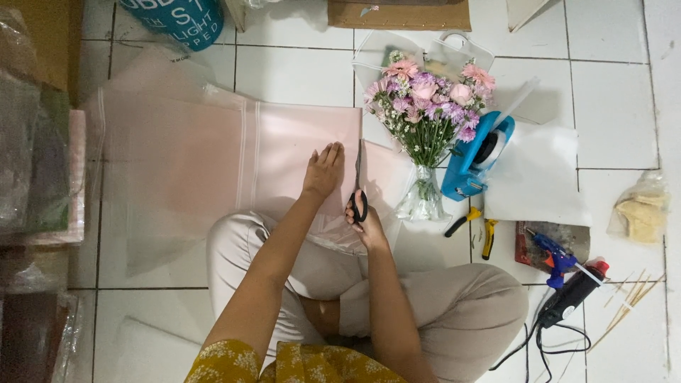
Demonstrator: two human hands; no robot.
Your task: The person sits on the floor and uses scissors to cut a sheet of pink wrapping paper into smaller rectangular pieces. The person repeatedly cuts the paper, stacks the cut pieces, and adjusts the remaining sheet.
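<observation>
A large sheet of pale pink wrapping paper (pixel 213 152) lies flat on the white tiled floor in front of my crossed legs. My left hand (pixel 323 170) presses palm down on the paper near its right edge. My right hand (pixel 364 221) holds black-handled scissors (pixel 358 186), blades pointing away from me and lying along the paper's right side just beside my left hand. A bouquet of pink and purple flowers (pixel 425 106) wrapped in clear film lies to the right of the scissors.
A blue tape dispenser (pixel 474 157) sits on a white sheet (pixel 539 177) right of the bouquet. Yellow-handled pliers (pixel 489 237), a blue glue gun (pixel 557 259), wooden skewers (pixel 628 301) and a plastic bag (pixel 642 209) lie at the right. Wrapped stacks (pixel 35 170) line the left edge.
</observation>
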